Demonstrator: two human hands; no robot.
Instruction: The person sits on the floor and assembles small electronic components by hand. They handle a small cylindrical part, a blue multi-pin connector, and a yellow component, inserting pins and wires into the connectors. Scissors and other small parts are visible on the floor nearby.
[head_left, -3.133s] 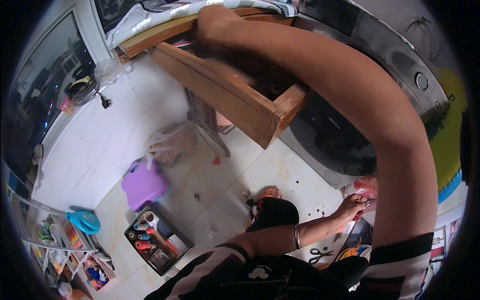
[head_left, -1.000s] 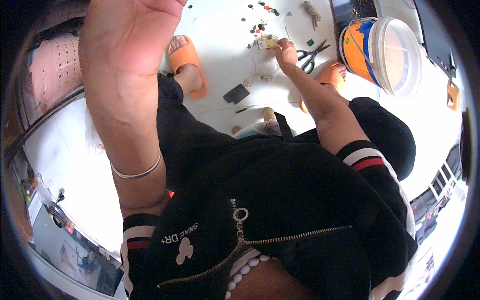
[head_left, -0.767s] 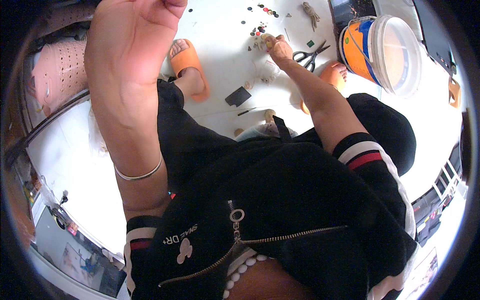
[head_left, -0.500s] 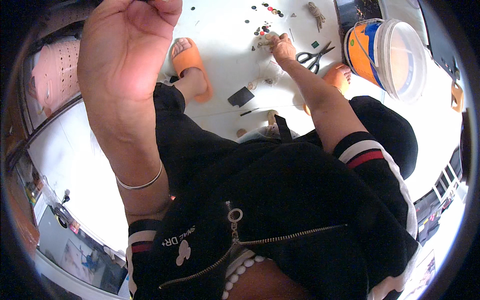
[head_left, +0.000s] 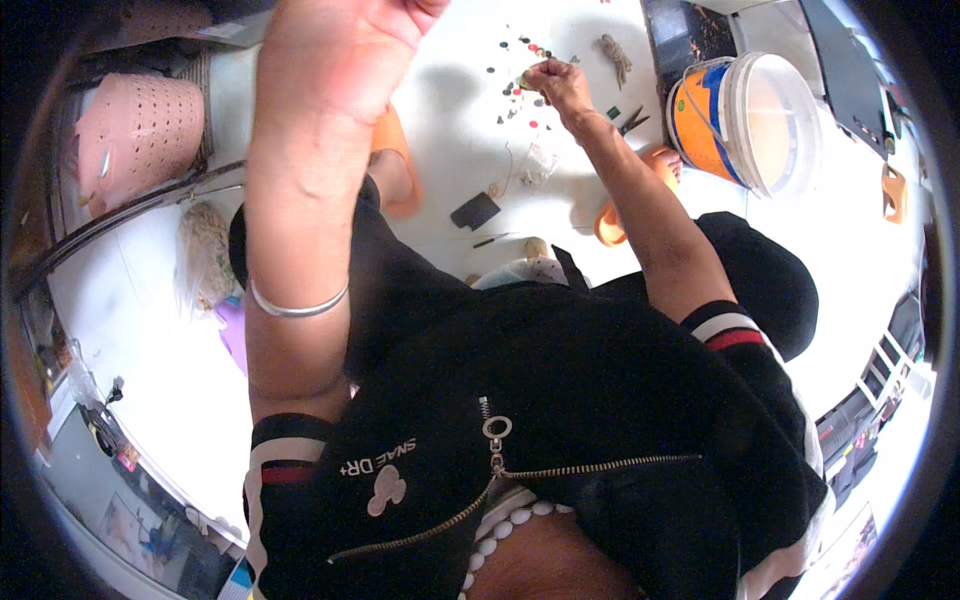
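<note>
Left hand (head_left: 345,40) cut off by the top edge, fingers out of view, grip not tellable. Small bits (head_left: 520,85) under the right hand (head_left: 555,80), upper middle, too tiny to identify. Scissors (head_left: 628,122) half hidden behind the forearm. Lower left corner blurred.

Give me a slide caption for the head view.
Right hand pinches a small piece above scattered bits on the white floor; left hand raised.

Bucket (head_left: 745,120) right of scissors (head_left: 630,122); basket (head_left: 135,130) far left.
</note>
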